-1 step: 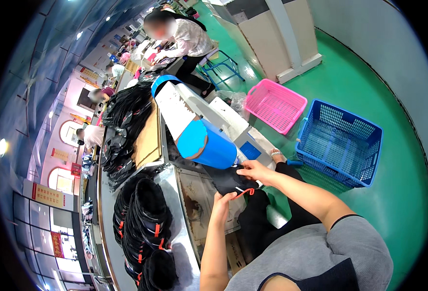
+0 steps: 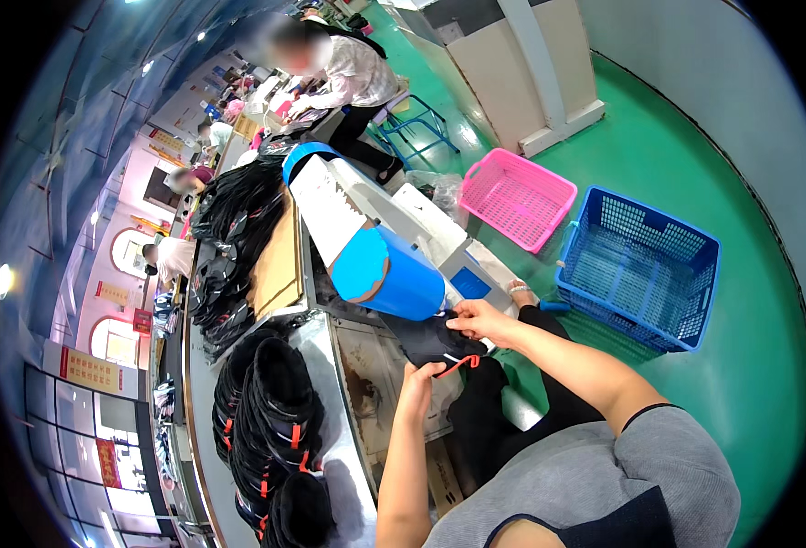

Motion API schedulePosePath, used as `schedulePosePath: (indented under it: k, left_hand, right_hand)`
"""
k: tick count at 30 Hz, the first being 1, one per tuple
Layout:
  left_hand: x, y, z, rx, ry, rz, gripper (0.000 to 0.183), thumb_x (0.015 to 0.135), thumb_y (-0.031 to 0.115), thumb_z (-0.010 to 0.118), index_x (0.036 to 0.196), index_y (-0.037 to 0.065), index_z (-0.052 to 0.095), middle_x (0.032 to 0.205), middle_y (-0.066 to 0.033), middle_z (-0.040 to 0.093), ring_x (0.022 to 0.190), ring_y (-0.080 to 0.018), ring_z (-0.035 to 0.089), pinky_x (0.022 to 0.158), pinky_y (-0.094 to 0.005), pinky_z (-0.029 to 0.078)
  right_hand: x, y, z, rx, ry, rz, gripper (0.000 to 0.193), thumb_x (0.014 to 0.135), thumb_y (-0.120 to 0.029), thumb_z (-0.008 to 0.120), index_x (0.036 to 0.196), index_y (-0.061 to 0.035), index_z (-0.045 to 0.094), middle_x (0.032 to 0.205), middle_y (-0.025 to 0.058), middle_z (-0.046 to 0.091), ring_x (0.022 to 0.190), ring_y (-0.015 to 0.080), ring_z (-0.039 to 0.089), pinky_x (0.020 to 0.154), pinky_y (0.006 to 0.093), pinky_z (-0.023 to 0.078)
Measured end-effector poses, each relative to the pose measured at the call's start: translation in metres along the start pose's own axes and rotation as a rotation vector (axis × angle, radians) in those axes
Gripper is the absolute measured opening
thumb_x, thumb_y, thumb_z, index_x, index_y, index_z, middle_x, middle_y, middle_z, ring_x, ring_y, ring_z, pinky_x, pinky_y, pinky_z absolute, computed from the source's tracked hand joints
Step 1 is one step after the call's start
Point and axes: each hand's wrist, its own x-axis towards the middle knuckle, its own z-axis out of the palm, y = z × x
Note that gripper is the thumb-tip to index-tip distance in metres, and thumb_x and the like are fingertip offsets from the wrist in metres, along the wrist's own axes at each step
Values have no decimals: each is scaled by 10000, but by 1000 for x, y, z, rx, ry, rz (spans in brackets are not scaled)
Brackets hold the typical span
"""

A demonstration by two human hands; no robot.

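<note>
Both my hands hold a dark fabric piece (image 2: 432, 340) with an orange-red loop (image 2: 462, 364) at its near edge. It sits below the end of a white and blue machine (image 2: 392, 272). My left hand (image 2: 416, 387) is closed on the near left edge, thumb on top. Higher up and to the right, my right hand (image 2: 478, 321) pinches the piece close to the machine's tip. The part under the machine head is hidden. Stacked black fur-lined boot uppers (image 2: 284, 379) with orange-red tabs stand on the metal bench (image 2: 337, 447) to my left.
A pink basket (image 2: 518, 199) and a blue crate (image 2: 640, 269) stand on the green floor at right. Farther along the bench lie a heap of black pieces (image 2: 238, 215) and tan boards (image 2: 278, 260). A co-worker (image 2: 357, 73) sits by a blue stool (image 2: 414, 128).
</note>
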Motion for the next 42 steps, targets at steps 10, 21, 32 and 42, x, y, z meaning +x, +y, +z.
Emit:
schedulePosePath:
  k: [10, 21, 32, 42]
  left_hand:
    - [10, 2, 41, -455, 147, -183, 475, 841, 144, 654, 1252, 0, 464, 1208, -79, 564, 1108, -202, 550, 957, -362, 428]
    - [53, -23, 17, -139, 244, 69, 283, 852, 33, 620, 1123, -9, 555, 1065, -86, 617, 953, -196, 604, 845, -332, 479]
    - [91, 19, 31, -130, 278, -62, 386, 821, 241, 668, 1131, 34, 565, 1060, -84, 602, 973, -194, 590, 827, -346, 495]
    - [-6, -2, 19, -2, 53, 5, 454, 847, 141, 653, 1240, 6, 470, 1130, -76, 588, 1012, -196, 595, 881, -361, 486]
  right_hand:
    - [4, 3, -16, 33, 53, -56, 138, 893, -144, 571, 954, -21, 573, 807, 2, 576, 715, 84, 528, 652, 224, 425]
    - [13, 18, -10, 153, 84, -70, 164, 856, -63, 620, 929, -13, 482, 708, 36, 510, 584, 119, 573, 503, 237, 483]
    - [36, 2, -5, 270, 350, -108, 106, 876, -45, 575, 841, 2, 486, 652, 62, 545, 524, 136, 585, 466, 264, 488]
    - [-9, 35, 24, -229, 258, -208, 194, 893, -181, 580, 1006, -36, 520, 814, 45, 603, 759, 112, 601, 596, 240, 432]
